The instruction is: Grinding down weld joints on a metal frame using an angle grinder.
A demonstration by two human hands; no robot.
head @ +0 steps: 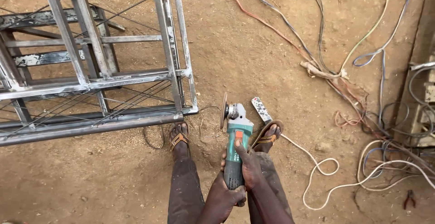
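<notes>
Both hands, left hand (225,196) and right hand (248,168), held a tight grip on the green angle grinder (236,138) (disc upright) beside the steel frame (95,70).

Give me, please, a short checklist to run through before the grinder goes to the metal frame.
1. Grip: both hands, left hand and right hand, wrap the green angle grinder: ok.
2. Disc apart from the metal frame: ok.
3. Feet: open sandals close below the disc: not ok.
4. White cable loops loose by the right foot: not ok.
5. Disc guard: cannot tell.
6. Disc spinning or still: cannot tell.
</notes>
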